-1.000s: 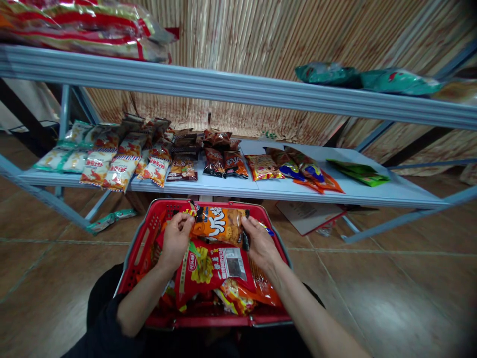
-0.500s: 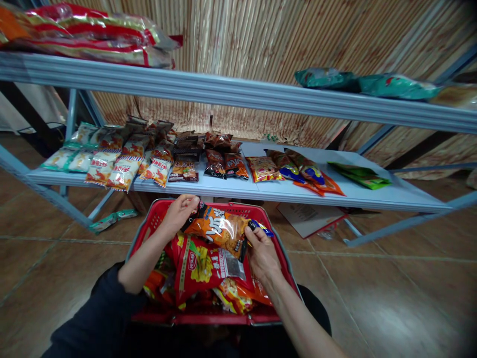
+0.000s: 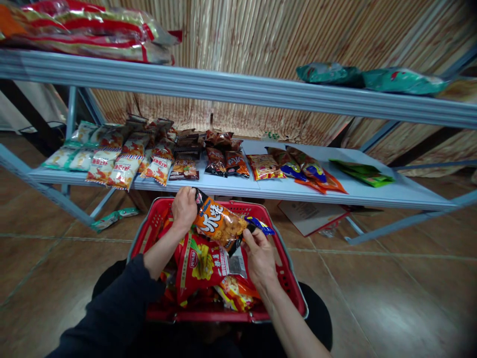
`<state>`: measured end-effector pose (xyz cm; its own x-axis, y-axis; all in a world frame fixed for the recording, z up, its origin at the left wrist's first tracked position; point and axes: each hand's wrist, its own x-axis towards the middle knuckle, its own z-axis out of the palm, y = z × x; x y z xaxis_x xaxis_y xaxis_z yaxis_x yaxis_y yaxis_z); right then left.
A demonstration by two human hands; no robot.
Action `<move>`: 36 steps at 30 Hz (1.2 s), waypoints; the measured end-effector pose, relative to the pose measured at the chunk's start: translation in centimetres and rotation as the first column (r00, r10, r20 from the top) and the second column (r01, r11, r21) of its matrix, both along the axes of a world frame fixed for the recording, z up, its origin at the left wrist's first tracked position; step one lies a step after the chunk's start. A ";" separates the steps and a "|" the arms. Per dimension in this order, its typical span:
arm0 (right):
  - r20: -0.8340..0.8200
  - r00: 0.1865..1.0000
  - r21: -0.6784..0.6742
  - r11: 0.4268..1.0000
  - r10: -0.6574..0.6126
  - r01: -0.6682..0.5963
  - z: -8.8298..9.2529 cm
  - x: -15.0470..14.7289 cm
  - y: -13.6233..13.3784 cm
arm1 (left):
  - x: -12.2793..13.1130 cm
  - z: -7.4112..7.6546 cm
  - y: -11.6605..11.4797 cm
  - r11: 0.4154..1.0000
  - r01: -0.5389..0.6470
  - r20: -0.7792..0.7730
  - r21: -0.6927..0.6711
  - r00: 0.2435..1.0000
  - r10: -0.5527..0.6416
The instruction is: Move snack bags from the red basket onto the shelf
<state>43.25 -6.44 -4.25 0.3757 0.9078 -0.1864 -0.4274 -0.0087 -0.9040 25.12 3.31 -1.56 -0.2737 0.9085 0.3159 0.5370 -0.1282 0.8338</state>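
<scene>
The 2 hands are apart, each clamped on an end of the same orange-and-black packet (image 3: 220, 223): the left hand (image 3: 184, 209) grips its upper end, and the right hand (image 3: 261, 256) pinches the lower black end with the thumb on top. The packet slants above the red bag (image 3: 197, 266) in the red basket (image 3: 208, 316), before the lower shelf (image 3: 376, 196). Handling it well means light pressure on the sealed ends, sparing the contents and leaving the label uncovered. That label has big white characters and small blue lettering. Blur makes reading doubtful, but the red bag seems to say 一根葱 and the brown packet (image 3: 185, 170) 土豆片.
</scene>
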 end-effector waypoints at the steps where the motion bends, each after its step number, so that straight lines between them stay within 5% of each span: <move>1: -0.001 1.000 0.001 1.000 -0.009 0.009 -0.1 -0.2 -0.2 | 0.1 0.2 0.3 0.999 -0.003 -0.055 0.038 0.998 0.005; 5: 0.069 0.991 -0.063 0.992 0.112 -0.107 -0.6 0.4 -0.7 | -0.3 2.1 1.1 0.976 0.196 -0.240 0.095 0.956 -0.169; 10: 0.251 0.942 0.053 0.968 0.224 -0.245 2.2 1.3 0.7 | 0.3 4.0 0.9 0.826 0.557 -0.424 -0.078 0.732 -0.534; 14: 0.326 0.871 0.078 0.908 0.368 -0.413 4.5 -0.4 3.3 | 2.5 4.3 -0.1 0.706 0.699 -0.367 -0.115 0.630 -0.684; 17: 0.286 0.855 0.056 0.884 0.432 -0.465 4.2 -1.4 4.6 | 3.0 4.7 0.0 0.667 0.738 -0.248 -0.100 0.631 -0.735; 21: 0.018 0.955 0.030 0.955 0.296 -0.297 2.8 -1.3 4.9 | 1.1 4.3 0.5 0.808 0.589 -0.043 -0.032 0.807 -0.589; 24: -0.147 0.977 -0.001 0.988 0.152 -0.154 2.2 -0.7 5.1 | -0.4 2.2 -0.9 0.903 0.420 0.280 -0.091 0.881 -0.381; 27: -0.261 0.965 -0.043 0.999 0.010 -0.022 1.6 -0.2 5.6 | -0.3 -0.6 -4.0 0.807 0.516 0.556 -0.288 0.776 -0.298; 30: -0.280 0.960 -0.046 0.999 -0.022 0.010 1.0 0.1 6.1 | 0.6 -2.5 -6.9 0.700 0.649 0.685 -0.299 0.656 -0.316; 33: -0.172 0.983 -0.025 0.997 0.071 -0.076 1.0 0.7 6.4 | 0.9 -3.2 -7.8 0.733 0.628 0.696 -0.261 0.649 -0.307; 36: 0.127 0.967 0.001 0.974 0.223 -0.225 1.9 1.7 6.8 | 0.2 -3.3 -7.3 0.778 0.567 0.619 -0.271 0.722 -0.310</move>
